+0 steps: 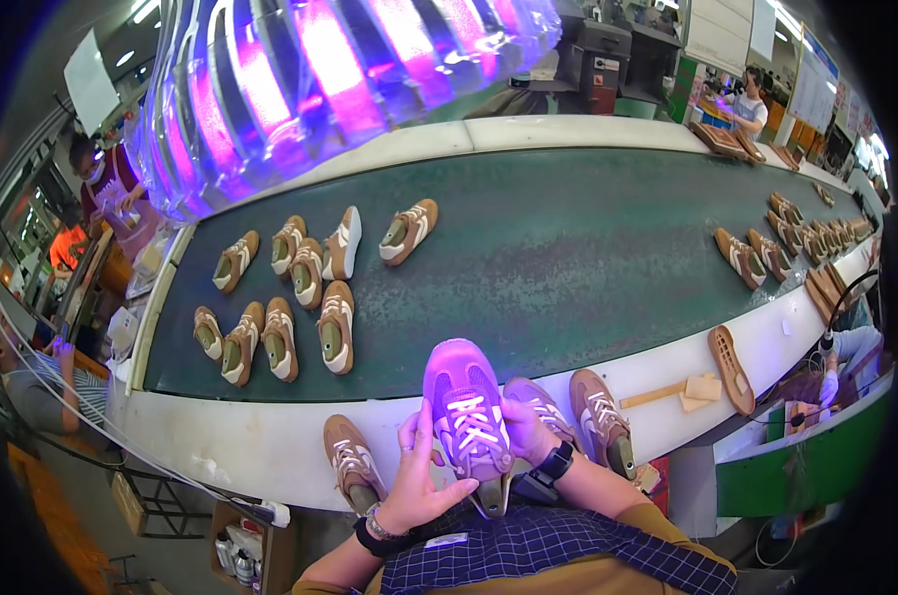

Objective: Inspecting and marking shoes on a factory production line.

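Between my two hands is a brown sneaker (457, 385) with white laces, its toe pointing away from me and tinted purple by light. My left hand (417, 484) grips its left side, thumb near the heel. On the other side my right hand (528, 432) holds it, the fingers partly hidden by the shoe. A green last shows in the heel opening. Left of my left hand, another brown sneaker (348, 458) lies on the white table edge (241, 441). Just beyond my right hand are a partly hidden sneaker (543, 401) and one more sneaker (600, 415).
A green conveyor belt (528, 268) carries several sneakers at left and right. Overhead hangs a plastic-wrapped purple lamp (340, 89). A wooden-handled brush-like tool (655, 394) and a brown sole (730, 369) lie on the right ledge. Other people sit along the sides.
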### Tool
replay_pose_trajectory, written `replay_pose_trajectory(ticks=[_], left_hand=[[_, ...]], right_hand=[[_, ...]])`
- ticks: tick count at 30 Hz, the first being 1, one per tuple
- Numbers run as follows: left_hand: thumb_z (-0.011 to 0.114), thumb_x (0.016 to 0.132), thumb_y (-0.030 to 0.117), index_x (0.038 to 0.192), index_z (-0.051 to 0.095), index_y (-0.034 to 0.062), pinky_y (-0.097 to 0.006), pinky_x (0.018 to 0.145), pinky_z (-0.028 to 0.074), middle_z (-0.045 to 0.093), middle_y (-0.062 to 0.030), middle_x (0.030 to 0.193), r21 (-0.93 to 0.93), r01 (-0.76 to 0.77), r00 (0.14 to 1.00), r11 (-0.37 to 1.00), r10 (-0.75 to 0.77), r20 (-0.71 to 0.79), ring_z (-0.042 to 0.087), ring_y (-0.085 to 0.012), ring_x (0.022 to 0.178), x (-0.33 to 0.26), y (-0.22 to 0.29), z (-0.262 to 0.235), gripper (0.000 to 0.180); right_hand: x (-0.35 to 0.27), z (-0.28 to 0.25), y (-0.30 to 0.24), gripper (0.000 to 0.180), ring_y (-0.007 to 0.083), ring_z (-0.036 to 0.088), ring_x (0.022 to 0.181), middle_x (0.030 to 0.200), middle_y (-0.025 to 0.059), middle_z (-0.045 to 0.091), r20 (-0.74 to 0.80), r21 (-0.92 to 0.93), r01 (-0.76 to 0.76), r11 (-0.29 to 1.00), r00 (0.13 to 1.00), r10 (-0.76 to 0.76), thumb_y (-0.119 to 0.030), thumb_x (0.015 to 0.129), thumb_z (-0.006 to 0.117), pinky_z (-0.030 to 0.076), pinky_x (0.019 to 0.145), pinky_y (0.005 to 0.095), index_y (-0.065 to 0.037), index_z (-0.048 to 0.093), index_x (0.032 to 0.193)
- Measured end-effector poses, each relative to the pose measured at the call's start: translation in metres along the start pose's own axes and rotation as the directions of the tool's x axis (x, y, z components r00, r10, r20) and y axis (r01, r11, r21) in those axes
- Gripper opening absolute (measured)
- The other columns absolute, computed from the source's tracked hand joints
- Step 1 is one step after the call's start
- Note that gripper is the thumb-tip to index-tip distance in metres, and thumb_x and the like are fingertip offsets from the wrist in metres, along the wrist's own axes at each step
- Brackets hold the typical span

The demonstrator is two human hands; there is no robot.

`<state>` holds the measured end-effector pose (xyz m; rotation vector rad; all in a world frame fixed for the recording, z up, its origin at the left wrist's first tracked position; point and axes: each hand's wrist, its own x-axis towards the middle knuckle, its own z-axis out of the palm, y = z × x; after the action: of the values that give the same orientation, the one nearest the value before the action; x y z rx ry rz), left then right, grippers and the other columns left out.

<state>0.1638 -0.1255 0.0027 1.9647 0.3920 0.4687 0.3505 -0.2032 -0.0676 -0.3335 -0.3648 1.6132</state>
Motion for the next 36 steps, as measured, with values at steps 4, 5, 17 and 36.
replay_pose_trajectory(ticks=[4, 5, 17, 36], left_hand=[[0.075, 0.067, 0.036, 0.141, -0.002, -0.0028, -0.031, 0.083, 0.04, 0.023, -0.0194, 0.13, -0.041, -0.001, 1.0, 0.999, 0.001, -0.008, 0.031, -0.0276, 0.115, -0.004, 0.004, 0.004, 0.114], [0.075, 0.067, 0.036, 0.141, -0.002, -0.0028, -0.031, 0.083, 0.04, 0.023, -0.0194, 0.13, -0.043, -0.004, 1.0, 0.999, 0.003, -0.005, 0.031, -0.0276, 0.115, -0.003, 0.008, 0.004, 0.114], [0.078, 0.055, 0.02, 0.141, 0.011, 0.0017, -0.038, 0.105, 0.027, 0.034, -0.0152, 0.135, -0.747, 0.101, 0.985, 0.658, -0.174, -0.02, 0.037, -0.0262, 0.124, 0.003, 0.003, 0.019, 0.111], [0.065, 0.046, 0.009, 0.142, 0.005, 0.0034, -0.042, 0.11, 0.016, 0.02, -0.0167, 0.144, -0.923, 0.252, 0.96, 0.292, 0.046, 0.277, 0.023, -0.0293, 0.134, -0.018, -0.031, 0.025, 0.114]], right_hand=[[-0.005, -0.002, 0.003, 0.063, 0.0269, 0.052, 0.112, 0.123, 0.0168, 0.051, -0.054, 0.022, -0.016, 1.0, 0.998, 0.017, -0.038, 0.083, 0.058, 0.04, 0.097, 0.0414, 0.001, 0.039, 0.129], [-0.006, -0.002, 0.003, 0.063, 0.0269, 0.052, 0.112, 0.123, 0.0168, 0.051, -0.056, 0.02, -0.012, 1.0, 0.998, 0.014, -0.038, 0.083, 0.058, 0.04, 0.097, 0.0414, 0.001, 0.039, 0.129], [-0.015, 0.052, 0.006, 0.041, 0.0172, 0.055, 0.102, 0.114, 0.0101, 0.055, -0.265, -0.44, 0.154, 0.885, 0.919, -0.292, -0.029, 0.096, 0.039, 0.044, 0.09, 0.0325, -0.001, 0.042, 0.125], [-0.004, 0.114, -0.077, 0.018, 0.0043, 0.051, 0.051, 0.068, 0.0017, 0.056, -0.124, -0.708, 0.313, 0.633, 0.827, -0.549, -0.017, 0.092, 0.05, 0.041, 0.044, 0.0175, 0.0, 0.055, 0.095]])
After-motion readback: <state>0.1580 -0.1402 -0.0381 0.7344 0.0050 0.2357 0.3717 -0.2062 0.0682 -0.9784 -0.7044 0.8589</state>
